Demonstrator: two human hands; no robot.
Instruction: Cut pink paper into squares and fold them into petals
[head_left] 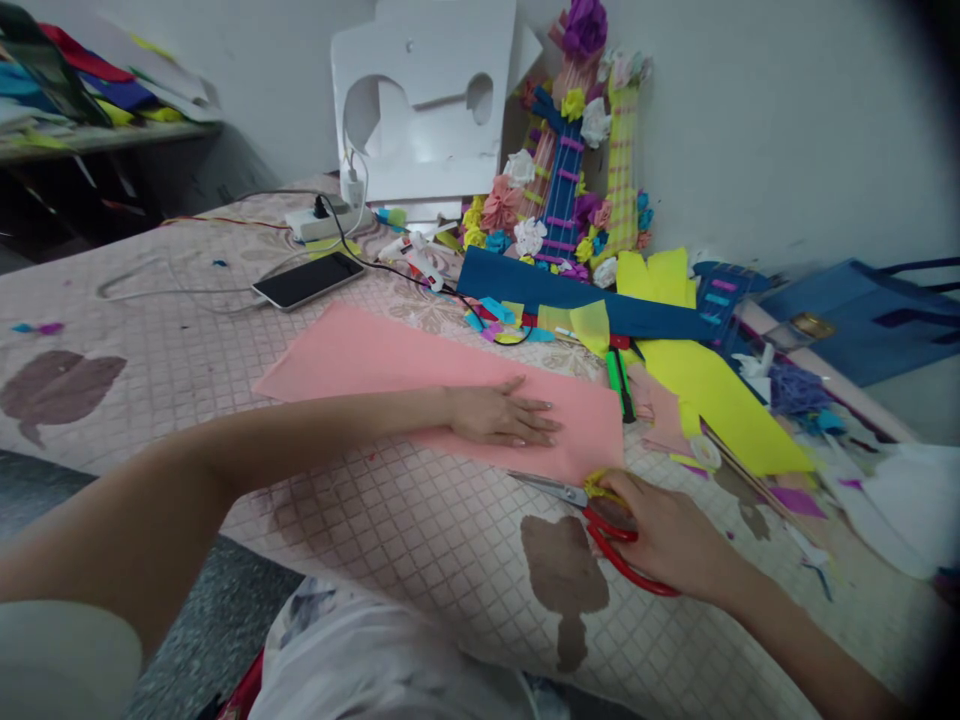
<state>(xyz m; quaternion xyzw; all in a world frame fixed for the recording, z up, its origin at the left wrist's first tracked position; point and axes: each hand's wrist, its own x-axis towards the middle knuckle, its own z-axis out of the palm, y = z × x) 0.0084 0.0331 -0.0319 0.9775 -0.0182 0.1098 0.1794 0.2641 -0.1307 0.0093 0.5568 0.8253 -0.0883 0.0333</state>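
a long, matte, felt-like pink sheet [360, 360] lies on the table in front of the person, wide and flat, its surface smooth against the quilted, diamond-stitched tablecloth [450, 540] with its brown leaf-like patches; the left hand [499, 415] rests palm down on it, fingers a little apart, pressing rather than gripping; the right hand [667, 530] is closed round the red plastic loops of metal-bladed scissors [577, 495], the blades at the sheet's near edge; just beyond its right end lies a slim green-and-black box cutter [619, 385], near bright yellow sheets [720, 400] and a stiff, dark blue strip [577, 295]; against the wall lean a blue toy guitar [566, 190], crumpled paper flowers [501, 203] about it, and glossy white moulded packaging [416, 170] with rounded hollows; at the right a flat-sided blue bag [877, 320] has dark handles, its inside hidden; a curly tangle of purple shreds [799, 388] sits near it.
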